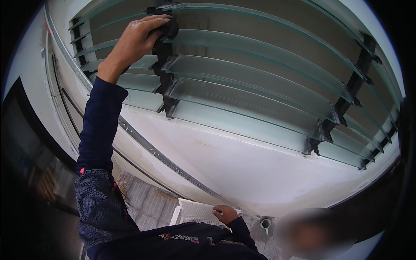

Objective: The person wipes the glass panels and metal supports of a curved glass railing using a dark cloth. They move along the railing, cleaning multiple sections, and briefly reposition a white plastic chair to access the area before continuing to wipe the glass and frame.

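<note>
My left hand (138, 38) is raised at the upper left, its fingers closed around a dark, soft-looking pad (170, 28). The pad is against the black upright frame (165, 65) of a glass louvre window, beside the ends of the upper slats. Its exact kind is partly hidden by my fingers. Frosted glass slats (242, 71) slant away to the right of it. Low in the view, my right hand (225, 214) hangs with its fingers loosely bent and nothing visible in them. Behind it is a white textured panel (197, 211).
A perforated metal strip (162, 159) runs diagonally across the white wall (242, 167) below the window. Grey paving (143, 201) lies below. A pale round cup or pipe end (265, 223) is right of my right hand. A dark glazed opening (30, 151) stands at left.
</note>
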Action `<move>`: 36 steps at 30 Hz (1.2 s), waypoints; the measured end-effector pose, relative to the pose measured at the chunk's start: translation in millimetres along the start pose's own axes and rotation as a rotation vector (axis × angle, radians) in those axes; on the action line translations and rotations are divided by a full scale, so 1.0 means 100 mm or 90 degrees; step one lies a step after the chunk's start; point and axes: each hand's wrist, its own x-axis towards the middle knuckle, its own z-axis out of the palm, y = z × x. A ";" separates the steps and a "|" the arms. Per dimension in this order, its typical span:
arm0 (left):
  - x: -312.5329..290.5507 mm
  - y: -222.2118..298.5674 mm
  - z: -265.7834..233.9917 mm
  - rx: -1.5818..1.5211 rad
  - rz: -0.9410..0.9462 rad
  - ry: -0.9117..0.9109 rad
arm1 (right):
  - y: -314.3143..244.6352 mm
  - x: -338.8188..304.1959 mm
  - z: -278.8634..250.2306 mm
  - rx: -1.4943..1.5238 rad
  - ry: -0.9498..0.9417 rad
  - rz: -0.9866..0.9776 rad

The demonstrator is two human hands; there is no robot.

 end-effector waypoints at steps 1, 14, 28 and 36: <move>0.03 0.02 0.05 -0.009 -0.040 -0.089 | -0.01 0.01 0.03 0.005 0.006 -0.006; 0.16 0.04 0.07 0.090 -0.058 -0.215 | 0.07 -0.08 0.17 0.052 0.017 0.042; 0.01 0.06 0.11 0.118 -0.050 -0.159 | 0.20 -0.07 0.00 0.048 0.005 0.020; -0.69 0.51 -0.61 0.011 -0.304 -0.166 | 0.31 -0.11 -0.08 0.067 0.003 0.029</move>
